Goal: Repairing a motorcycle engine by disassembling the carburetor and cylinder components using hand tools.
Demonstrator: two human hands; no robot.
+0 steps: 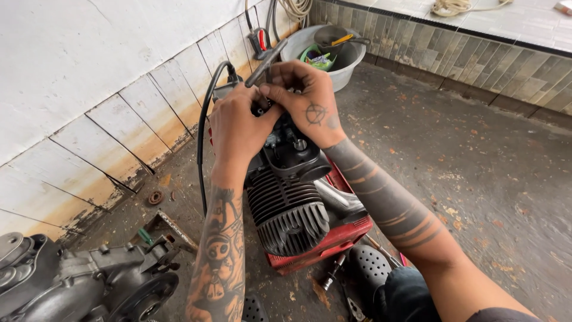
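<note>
**Working a T-handled wrench atop a small engine**

Bending over a finned engine (286, 203) that sat on a red crate (333, 238), a person pressed both hands together at the engine's upper end. The right hand (310, 107) had its fingers (280, 74) curled shut around the shaft of a T-handled wrench (266, 62), whose crossbar stood just above the knuckles. The left hand (235, 128) was bunched against the engine's top right beside the right fingertips, its fingers folded inward; what they pinched, if anything, was hidden beneath the palm. A black cable (205, 125) looped down just left of the left hand's knuckles.

Judging by the open recess that showed below the right wrist, with bare fittings inside, the cover was already off and the work was well into the engine's top end. The tool was seated and gripped, so at least one fastener remained to be dealt with; whether it was going in or coming out could not be told.

Well beyond the fingertips stood a white basin (339, 59) of odds and ends. Another engine casing (77, 280) lay on the stained concrete floor (476, 179), far below the left elbow.
</note>
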